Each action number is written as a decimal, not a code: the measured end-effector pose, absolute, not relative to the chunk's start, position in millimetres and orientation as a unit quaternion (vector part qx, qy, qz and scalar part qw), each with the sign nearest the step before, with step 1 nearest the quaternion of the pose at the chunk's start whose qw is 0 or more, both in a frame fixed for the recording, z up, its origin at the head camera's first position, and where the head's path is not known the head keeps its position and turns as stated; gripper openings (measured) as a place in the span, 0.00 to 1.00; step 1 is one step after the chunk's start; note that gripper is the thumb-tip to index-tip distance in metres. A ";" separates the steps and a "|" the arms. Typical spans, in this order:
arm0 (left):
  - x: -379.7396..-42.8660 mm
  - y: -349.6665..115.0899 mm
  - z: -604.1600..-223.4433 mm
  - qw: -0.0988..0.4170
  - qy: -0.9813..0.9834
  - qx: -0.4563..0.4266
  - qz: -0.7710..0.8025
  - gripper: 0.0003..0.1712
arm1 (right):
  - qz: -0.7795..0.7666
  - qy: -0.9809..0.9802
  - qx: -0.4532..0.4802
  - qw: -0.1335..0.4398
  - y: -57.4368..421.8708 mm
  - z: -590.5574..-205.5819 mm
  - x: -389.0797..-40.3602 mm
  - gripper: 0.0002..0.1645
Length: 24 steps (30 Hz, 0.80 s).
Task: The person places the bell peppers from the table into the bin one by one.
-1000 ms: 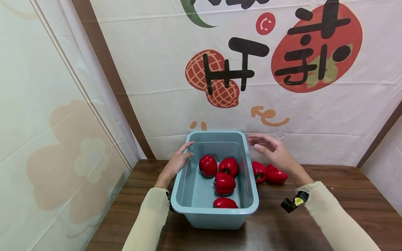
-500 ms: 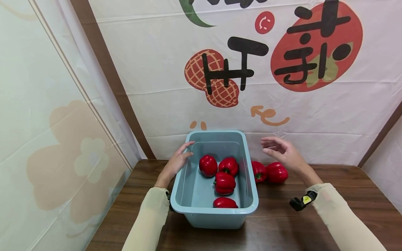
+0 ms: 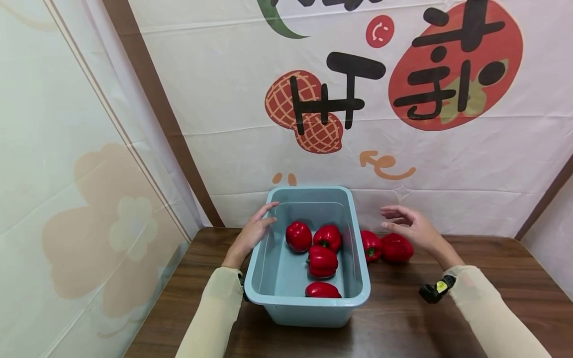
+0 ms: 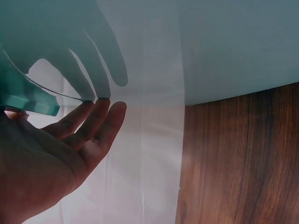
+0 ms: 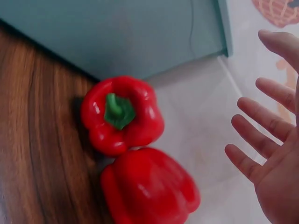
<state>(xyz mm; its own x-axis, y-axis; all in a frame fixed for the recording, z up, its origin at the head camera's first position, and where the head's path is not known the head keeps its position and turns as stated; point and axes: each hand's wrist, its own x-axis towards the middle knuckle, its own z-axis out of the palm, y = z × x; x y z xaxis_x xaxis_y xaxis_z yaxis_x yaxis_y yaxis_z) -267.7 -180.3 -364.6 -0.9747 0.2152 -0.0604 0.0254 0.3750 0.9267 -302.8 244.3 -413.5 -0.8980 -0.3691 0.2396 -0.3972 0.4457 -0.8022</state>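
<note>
A pale blue plastic tub (image 3: 309, 313) holds several red bell peppers (image 3: 322, 262). My left hand (image 3: 252, 231) rests at its left rim, with index finger and thumb over the edge. In the left wrist view, the other fingers (image 4: 100, 121) meet the tub's outer wall (image 4: 224, 51). Right of the tub, one bell pepper (image 5: 122, 115) shows its green stem, and another bell pepper (image 5: 149, 186) lies against it. My right hand (image 3: 414, 228) hangs above and behind this pair, holding nothing, its fingers apart in the right wrist view.
The brown wooden table (image 3: 403, 323) bears the tub. Close behind stands a white printed cloth wall (image 3: 224, 99), and a second cloth panel (image 3: 67, 199) runs along the left side. A black strap device (image 3: 436, 289) sits on my right wrist.
My right hand has moved right and slightly down, away from the tub's rim. The rightmost bell pepper outside has turned and now looks rounder. My left hand keeps its place at the rim.
</note>
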 end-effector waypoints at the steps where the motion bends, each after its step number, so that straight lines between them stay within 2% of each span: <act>1: -267.8 -180.1 -364.6 0.086 0.825 0.072 0.555 0.30 | 0.472 -0.852 0.225 0.016 245.8 -416.2 -304.0 0.29; 24: -267.3 -180.6 -363.9 0.087 0.825 0.074 0.553 0.30 | 0.459 -0.871 0.174 -0.030 258.7 -462.1 -316.6 0.38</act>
